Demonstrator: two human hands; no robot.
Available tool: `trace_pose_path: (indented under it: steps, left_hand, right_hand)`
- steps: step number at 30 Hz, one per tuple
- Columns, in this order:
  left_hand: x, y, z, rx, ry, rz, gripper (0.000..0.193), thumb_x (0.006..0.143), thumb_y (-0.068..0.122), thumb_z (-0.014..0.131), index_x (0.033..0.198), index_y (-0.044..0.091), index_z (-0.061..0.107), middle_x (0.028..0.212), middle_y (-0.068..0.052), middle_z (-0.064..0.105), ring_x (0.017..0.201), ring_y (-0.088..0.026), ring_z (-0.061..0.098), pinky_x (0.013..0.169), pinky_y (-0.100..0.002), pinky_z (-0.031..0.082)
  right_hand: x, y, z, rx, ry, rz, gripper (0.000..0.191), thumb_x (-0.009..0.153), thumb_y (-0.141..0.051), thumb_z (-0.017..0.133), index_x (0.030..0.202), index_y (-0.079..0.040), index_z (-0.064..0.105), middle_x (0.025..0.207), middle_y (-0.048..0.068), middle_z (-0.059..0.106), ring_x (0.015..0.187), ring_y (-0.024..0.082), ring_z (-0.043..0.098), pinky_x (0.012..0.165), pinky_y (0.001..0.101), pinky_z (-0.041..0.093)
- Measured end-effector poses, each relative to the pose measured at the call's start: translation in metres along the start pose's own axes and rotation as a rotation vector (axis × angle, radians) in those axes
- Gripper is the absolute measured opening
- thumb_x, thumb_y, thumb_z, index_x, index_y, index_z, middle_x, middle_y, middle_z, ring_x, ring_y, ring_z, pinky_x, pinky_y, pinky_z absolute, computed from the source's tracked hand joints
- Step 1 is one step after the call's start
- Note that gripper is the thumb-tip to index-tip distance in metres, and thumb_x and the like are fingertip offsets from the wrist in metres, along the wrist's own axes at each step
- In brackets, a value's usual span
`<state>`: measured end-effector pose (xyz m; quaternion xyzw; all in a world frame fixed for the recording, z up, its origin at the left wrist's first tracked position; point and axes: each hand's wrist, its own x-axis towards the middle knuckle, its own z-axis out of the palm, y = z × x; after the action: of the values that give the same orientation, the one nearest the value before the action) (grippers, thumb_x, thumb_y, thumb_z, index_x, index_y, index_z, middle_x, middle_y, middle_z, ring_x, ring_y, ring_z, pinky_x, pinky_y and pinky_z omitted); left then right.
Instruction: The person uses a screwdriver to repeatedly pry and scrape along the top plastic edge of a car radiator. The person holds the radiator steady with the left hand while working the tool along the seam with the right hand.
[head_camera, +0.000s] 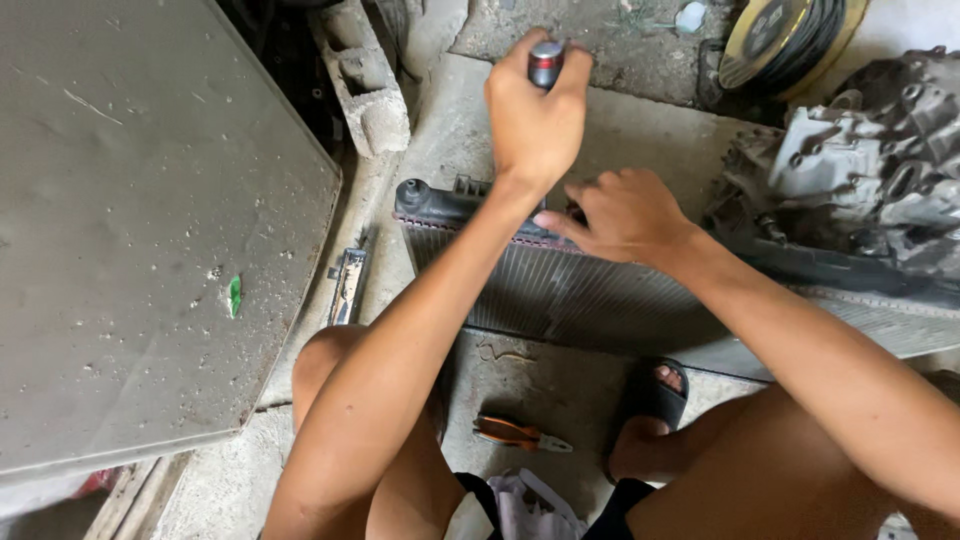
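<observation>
The person squats on a concrete floor (560, 385) over a car radiator (600, 300) that lies flat in front of the knees, its finned metal core running off to the right and its black plastic end tank (440, 205) along the far edge. The left hand (535, 110) is raised just beyond that tank, fingers wrapped tight round the handle of a tool (545, 62) whose red and silver end shows above the fist; the working end is hidden behind the hand and wrist, so what kind of tool it is cannot be told. The right hand (625, 215) rests on the tank's upper edge, fingers curled loosely and pressing down, the forefinger pointing left toward the left wrist; it holds nothing that can be seen. Between the person's legs, near the body, a pair of orange-handled pliers (520, 433) lies on the floor, well apart from both hands. A black sandal (655, 395) covers the right foot just below the radiator. To the left lies a large grey panel (140, 230), and at the upper right sit a grimy engine part (860, 160) and a coil of black hose (790, 35)
</observation>
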<state>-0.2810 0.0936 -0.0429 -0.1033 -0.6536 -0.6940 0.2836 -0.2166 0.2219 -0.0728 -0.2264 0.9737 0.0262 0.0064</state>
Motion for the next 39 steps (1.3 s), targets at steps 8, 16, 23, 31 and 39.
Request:
trace_pose_path:
  steps: [8,16,23,31,39]
  left_hand:
    - [-0.023,0.013,-0.013,-0.028,-0.033,0.049,0.027,0.093,0.014,0.069,0.076,0.001,0.053,0.057,-0.003,0.045,0.058,-0.007,0.041,0.052,-0.033,0.037]
    - [-0.023,0.009,-0.014,-0.027,-0.023,0.046,0.029,0.093,0.013,0.069,0.074,0.001,0.051,0.057,-0.003,0.044,0.058,-0.008,0.039,0.052,-0.033,0.037]
    - [-0.022,0.005,-0.014,-0.063,-0.023,0.049,0.029,0.093,0.013,0.069,0.074,0.001,0.05,0.057,-0.002,0.044,0.058,-0.008,0.04,0.052,-0.033,0.037]
    - [-0.021,0.004,-0.013,-0.058,-0.02,0.017,0.028,0.091,0.013,0.069,0.073,0.001,0.051,0.057,-0.002,0.044,0.058,-0.008,0.04,0.051,-0.032,0.037]
    - [-0.03,0.017,-0.013,-0.058,-0.055,0.053,0.028,0.094,0.014,0.069,0.075,0.002,0.053,0.057,-0.002,0.046,0.058,-0.007,0.041,0.051,-0.032,0.037]
  right_hand:
    - [-0.007,-0.012,-0.002,0.017,-0.077,0.026,0.073,0.095,-0.072,0.045,0.111,-0.007,0.075,0.066,0.022,0.07,0.069,0.041,0.071,0.07,0.0535,0.057]
    - [-0.007,-0.015,-0.005,0.019,-0.023,-0.006,0.071,0.094,-0.072,0.048,0.108,-0.009,0.077,0.062,0.021,0.068,0.064,0.04,0.071,0.067,0.0523,0.057]
    - [-0.007,-0.017,-0.007,0.013,-0.101,0.025,0.075,0.095,-0.073,0.044,0.106,-0.006,0.076,0.056,0.017,0.065,0.059,0.035,0.071,0.065,0.0485,0.058]
    - [-0.007,-0.018,-0.006,0.012,-0.069,0.007,0.076,0.096,-0.073,0.044,0.098,-0.004,0.077,0.056,0.017,0.065,0.06,0.036,0.07,0.066,0.0497,0.057]
    - [-0.005,-0.013,-0.003,-0.058,-0.13,0.016,0.074,0.097,-0.073,0.05,0.088,-0.004,0.077,0.067,0.019,0.069,0.068,0.036,0.072,0.073,0.0491,0.057]
